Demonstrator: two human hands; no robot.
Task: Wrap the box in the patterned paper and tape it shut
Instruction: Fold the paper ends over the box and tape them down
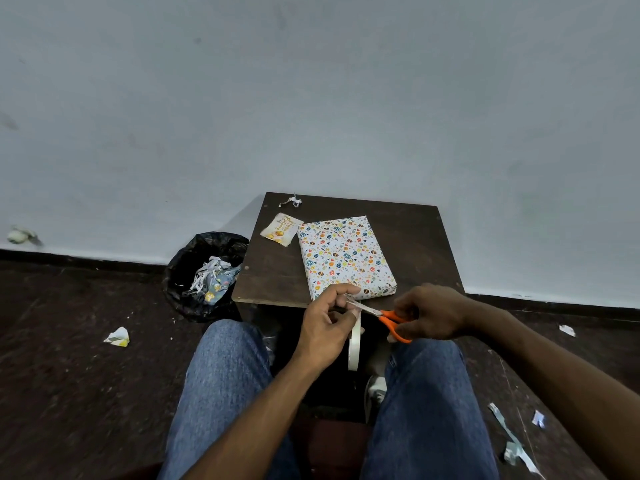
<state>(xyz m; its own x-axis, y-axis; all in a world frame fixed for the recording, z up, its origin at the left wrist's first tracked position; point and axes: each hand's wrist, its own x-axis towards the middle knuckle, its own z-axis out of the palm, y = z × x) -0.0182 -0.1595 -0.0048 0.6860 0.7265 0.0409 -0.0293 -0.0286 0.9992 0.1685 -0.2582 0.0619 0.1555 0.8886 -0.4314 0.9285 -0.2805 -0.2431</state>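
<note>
Wrapped box (344, 258) lies flat on tabletop (415, 237), 12 o'clock from hands. Left hand (325, 327) pinches tape (354, 344); right hand (431, 315) grips scissors (381, 315). Tape looks thin, sticky (hold by edges).

A small dark brown wooden table (412, 233) stands against the pale wall. On it lies a flat box wrapped in patterned paper (344, 258), reaching to the near edge. Just beside its far left corner lies a small cream card (282, 229) with gold print, and a crumpled white paper scrap (292, 201) sits near the far left corner. The dark floor (69, 358) carries a black bin bag (204, 271) of paper waste left of the table, with scattered paper bits (117, 337) around.
</note>
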